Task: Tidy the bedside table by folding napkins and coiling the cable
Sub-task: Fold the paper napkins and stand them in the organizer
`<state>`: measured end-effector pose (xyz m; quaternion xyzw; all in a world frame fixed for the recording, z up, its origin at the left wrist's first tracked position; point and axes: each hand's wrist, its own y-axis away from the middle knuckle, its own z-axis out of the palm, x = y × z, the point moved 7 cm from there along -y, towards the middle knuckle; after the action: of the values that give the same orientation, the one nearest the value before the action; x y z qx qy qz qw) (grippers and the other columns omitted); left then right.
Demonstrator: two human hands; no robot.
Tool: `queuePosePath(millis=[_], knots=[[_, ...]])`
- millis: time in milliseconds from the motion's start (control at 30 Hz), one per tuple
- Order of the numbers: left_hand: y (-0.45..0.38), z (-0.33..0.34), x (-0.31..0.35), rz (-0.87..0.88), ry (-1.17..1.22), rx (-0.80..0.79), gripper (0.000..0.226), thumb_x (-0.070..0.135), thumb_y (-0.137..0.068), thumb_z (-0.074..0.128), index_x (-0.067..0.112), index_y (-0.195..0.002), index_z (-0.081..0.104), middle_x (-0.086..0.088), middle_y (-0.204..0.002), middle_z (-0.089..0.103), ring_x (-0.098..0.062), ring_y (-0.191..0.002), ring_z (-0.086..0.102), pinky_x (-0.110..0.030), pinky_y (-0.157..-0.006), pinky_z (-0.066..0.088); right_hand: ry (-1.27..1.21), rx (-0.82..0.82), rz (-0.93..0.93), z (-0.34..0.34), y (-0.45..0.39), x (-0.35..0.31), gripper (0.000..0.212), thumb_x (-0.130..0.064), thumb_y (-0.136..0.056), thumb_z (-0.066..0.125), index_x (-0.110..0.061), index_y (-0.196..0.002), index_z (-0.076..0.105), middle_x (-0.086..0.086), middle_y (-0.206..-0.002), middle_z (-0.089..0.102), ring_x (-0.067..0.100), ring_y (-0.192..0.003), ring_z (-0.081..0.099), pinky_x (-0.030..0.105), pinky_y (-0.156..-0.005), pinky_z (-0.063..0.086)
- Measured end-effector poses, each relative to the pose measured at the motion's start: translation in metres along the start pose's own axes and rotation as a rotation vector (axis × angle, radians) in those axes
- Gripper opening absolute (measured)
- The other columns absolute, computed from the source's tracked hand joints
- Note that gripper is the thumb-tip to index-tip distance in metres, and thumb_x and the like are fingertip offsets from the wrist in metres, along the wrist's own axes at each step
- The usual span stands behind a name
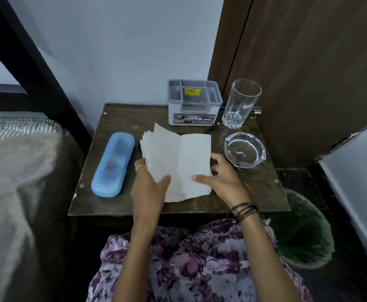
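Observation:
A white paper napkin (178, 162) lies half unfolded in the middle of the dark wooden bedside table (117, 118). Its left half is lifted and bent upward like a book page. My left hand (149, 184) grips that raised left part, thumb on top near the lower edge. My right hand (221, 177) holds the right half down, thumb pressed on the paper and fingers at its right edge. A short piece of black cable (213, 126) shows behind the napkin, beside the grey box; most of it is hidden.
A blue glasses case (112, 164) lies left of the napkin. A grey plastic organiser box (193, 103) and a tall drinking glass (241, 103) stand at the back. A glass ashtray (244, 150) sits at the right. A bed is at left, a green bin (302, 234) at lower right.

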<state>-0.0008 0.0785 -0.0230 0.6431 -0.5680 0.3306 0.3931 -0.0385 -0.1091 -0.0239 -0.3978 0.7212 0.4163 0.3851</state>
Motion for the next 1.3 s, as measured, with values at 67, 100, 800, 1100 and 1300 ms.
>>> queuePosePath(millis=[67,100,800,1100,1300], knots=[[0.004,-0.003,0.003,0.033,-0.039,0.053,0.062,0.021,-0.084,0.066,0.014,-0.135,0.032,-0.004,-0.131,0.051,-0.027,-0.114,0.053,-0.034,-0.084,0.042,0.099,0.091,-0.048,-0.008,0.002,-0.002,0.056,-0.034,-0.076,0.075,-0.018,-0.124,0.052,-0.009,-0.092,0.064,0.01,-0.087,0.063,0.033,-0.081,0.053],[0.005,-0.004,0.006,0.063,-0.068,0.078,0.063,0.024,-0.085,0.065,0.015,-0.138,0.031,-0.005,-0.136,0.046,-0.026,-0.115,0.052,-0.035,-0.085,0.042,0.143,0.146,-0.081,-0.013,0.002,-0.005,0.048,-0.04,-0.078,0.071,-0.019,-0.119,0.058,-0.015,-0.087,0.062,0.005,-0.083,0.062,0.03,-0.078,0.052],[0.004,-0.011,0.013,0.095,-0.149,0.18,0.06,0.007,-0.083,0.065,0.009,-0.136,0.039,-0.012,-0.126,0.056,-0.03,-0.117,0.05,-0.05,-0.099,0.041,0.312,0.332,-0.26,-0.004,-0.025,-0.022,0.042,-0.028,-0.087,0.064,-0.015,-0.126,0.057,0.009,-0.112,0.065,0.018,-0.089,0.062,0.038,-0.084,0.051],[0.003,-0.005,0.0,-0.066,-0.177,0.178,0.083,0.014,-0.076,0.074,0.013,-0.144,0.026,-0.015,-0.136,0.038,-0.034,-0.121,0.03,-0.046,-0.1,0.028,0.007,0.259,-0.135,-0.004,-0.03,-0.009,0.057,-0.035,-0.076,0.075,-0.019,-0.125,0.053,-0.019,-0.078,0.058,-0.006,-0.069,0.058,0.004,-0.054,0.042],[0.006,-0.006,0.008,0.036,0.008,0.177,0.077,0.005,-0.077,0.072,0.017,-0.14,0.03,-0.008,-0.129,0.039,-0.017,-0.101,0.047,-0.025,-0.086,0.04,-0.077,0.303,-0.231,-0.006,-0.026,-0.016,0.051,-0.021,-0.077,0.075,-0.024,-0.121,0.049,-0.008,-0.08,0.062,0.008,-0.072,0.062,0.007,-0.057,0.044]])
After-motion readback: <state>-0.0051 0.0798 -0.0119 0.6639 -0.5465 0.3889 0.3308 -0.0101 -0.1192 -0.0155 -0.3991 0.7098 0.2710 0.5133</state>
